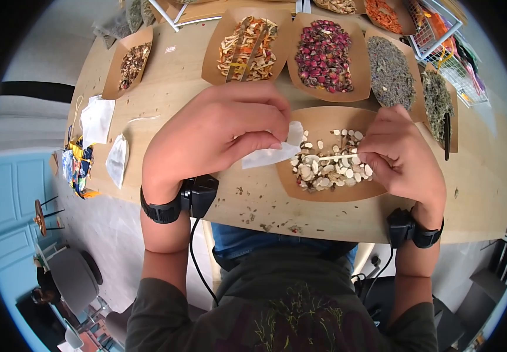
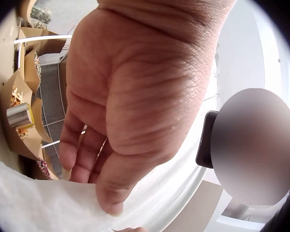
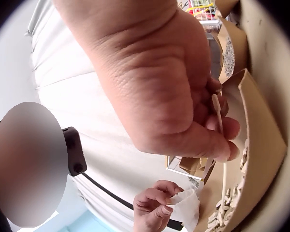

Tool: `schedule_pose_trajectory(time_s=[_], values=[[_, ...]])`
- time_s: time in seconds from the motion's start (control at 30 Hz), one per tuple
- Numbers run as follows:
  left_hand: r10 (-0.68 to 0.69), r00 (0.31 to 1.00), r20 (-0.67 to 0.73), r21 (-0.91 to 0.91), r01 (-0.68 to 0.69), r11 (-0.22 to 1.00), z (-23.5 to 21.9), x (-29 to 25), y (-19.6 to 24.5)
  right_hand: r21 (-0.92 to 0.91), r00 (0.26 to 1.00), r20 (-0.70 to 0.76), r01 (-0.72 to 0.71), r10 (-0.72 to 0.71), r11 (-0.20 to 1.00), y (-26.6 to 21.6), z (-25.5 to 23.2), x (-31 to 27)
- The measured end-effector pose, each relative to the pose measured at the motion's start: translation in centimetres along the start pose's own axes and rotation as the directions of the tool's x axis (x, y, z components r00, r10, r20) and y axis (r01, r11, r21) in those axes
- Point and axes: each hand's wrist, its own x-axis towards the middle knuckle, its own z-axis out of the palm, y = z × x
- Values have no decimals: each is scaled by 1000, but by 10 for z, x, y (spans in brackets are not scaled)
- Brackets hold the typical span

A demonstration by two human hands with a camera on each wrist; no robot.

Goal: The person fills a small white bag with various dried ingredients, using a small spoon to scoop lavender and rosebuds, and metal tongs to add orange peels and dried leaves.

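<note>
The left hand (image 1: 221, 132) pinches a bag (image 1: 270, 156), the right hand (image 1: 405, 157) a spoon (image 1: 338, 157) over white bits (image 1: 324, 177); can't tell if the bag's filled.

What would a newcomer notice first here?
Probably the deep pink rosebuds, heaped in a brown tray beyond the hands. Next, the hands at the centre: the left hand pinches a thin white pouch, while the right hand holds a small pale spoon over dried white slices. Bright orange pieces also stand out at the table's far right.
</note>
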Motion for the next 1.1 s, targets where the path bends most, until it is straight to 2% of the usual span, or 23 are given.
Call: schedule_pose_trajectory(time_s=[0.17, 0.23, 0.67, 0.73, 0.97, 1.1], values=[[16, 1000, -13, -1, -16, 1000, 1, -1, -3, 15, 996, 86, -2, 0, 1000, -6, -4, 3], [19, 1000, -21, -17, -19, 1000, 1, -1, -4, 44, 999, 35, -1, 0, 999, -7, 2, 4], [26, 999, -19, 8, -26, 1000, 0, -5, -8, 87, 992, 126, -40, 29, 995, -4, 1, 8], [33, 999, -27, 11, -32, 999, 0, -5, -8, 123, 998, 60, -33, 26, 992, -3, 4, 8], [60, 998, -33, 54, -58, 997, 0, -5, -9, 68, 991, 134, -30, 21, 997, -7, -1, 9], [86, 996, -28, 53, -85, 995, 0, -5, -10, 143, 993, 114, -43, 26, 989, -7, 3, 9]])
